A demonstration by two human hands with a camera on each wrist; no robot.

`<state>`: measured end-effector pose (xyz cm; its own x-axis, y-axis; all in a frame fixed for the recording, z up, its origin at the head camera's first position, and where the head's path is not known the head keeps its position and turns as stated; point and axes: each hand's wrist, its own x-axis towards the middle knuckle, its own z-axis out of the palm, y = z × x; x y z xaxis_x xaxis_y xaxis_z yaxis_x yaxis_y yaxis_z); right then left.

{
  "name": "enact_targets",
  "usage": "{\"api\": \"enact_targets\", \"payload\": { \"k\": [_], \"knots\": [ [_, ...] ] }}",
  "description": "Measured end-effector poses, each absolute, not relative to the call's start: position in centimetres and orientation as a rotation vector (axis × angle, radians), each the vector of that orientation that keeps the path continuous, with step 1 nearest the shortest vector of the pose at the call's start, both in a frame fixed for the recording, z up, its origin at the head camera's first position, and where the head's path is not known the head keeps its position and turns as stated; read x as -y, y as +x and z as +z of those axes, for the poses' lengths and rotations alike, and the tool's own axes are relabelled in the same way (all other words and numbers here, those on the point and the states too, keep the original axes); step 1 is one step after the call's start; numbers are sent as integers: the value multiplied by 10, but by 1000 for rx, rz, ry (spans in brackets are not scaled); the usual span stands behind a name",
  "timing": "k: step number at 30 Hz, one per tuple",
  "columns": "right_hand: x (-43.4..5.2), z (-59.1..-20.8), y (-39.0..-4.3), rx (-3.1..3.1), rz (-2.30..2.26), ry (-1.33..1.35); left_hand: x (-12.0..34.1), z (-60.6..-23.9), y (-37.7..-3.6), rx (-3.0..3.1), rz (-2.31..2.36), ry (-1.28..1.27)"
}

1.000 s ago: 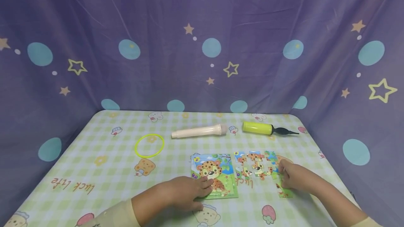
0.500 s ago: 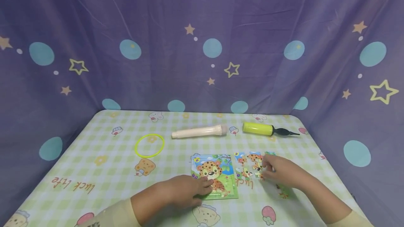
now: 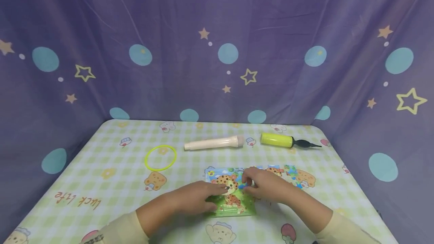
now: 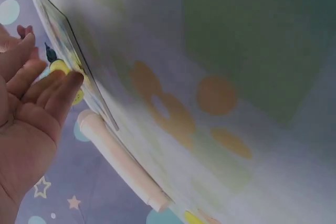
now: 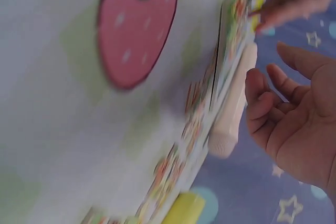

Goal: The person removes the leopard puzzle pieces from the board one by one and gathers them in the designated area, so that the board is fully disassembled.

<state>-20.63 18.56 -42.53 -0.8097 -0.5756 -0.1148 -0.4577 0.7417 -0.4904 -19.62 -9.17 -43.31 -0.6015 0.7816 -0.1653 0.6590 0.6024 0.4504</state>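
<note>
My left hand (image 3: 194, 197) lies over the left part of a square jigsaw board (image 3: 232, 211) printed with a cartoon leopard, fingers extended across the picture. My right hand (image 3: 268, 185) hovers at the board's right edge, thumb and fingers bent with a gap between them. In the right wrist view my right hand (image 5: 299, 108) shows no piece between its fingers. Loose jigsaw pieces (image 3: 274, 170) lie to the right of the board, partly covered by my right hand and forearm. In the left wrist view my left hand (image 4: 37, 108) is beside the thin board (image 4: 73, 45).
Behind the board lies a pale toy microphone (image 3: 213, 143). A yellow hand pump (image 3: 276, 140) with a black nozzle is at the back right. A yellow ring (image 3: 146, 158) lies to the left. The checked tablecloth (image 3: 118, 183) reaches a purple curtain (image 3: 169, 86).
My right hand has moved left from the loose pieces to the board's right edge. My left hand stays on the board, its fingers shifted slightly up.
</note>
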Motion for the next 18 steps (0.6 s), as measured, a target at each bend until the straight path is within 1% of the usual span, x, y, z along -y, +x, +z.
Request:
{"api": "enact_targets", "payload": {
  "k": [3, 8, 18],
  "knots": [
    [-171, -428, -205, -2656, -600, -876, 92, -432, -197, -2561, 453, 1110],
    [-153, -433, -200, -2644, -478, -895, 91, -431, -195, -2639, 321, 1015],
    [-140, -443, -193, -2656, -367, -982, 90, -440, -196, -2699, 95, 1014]
  ]
}}
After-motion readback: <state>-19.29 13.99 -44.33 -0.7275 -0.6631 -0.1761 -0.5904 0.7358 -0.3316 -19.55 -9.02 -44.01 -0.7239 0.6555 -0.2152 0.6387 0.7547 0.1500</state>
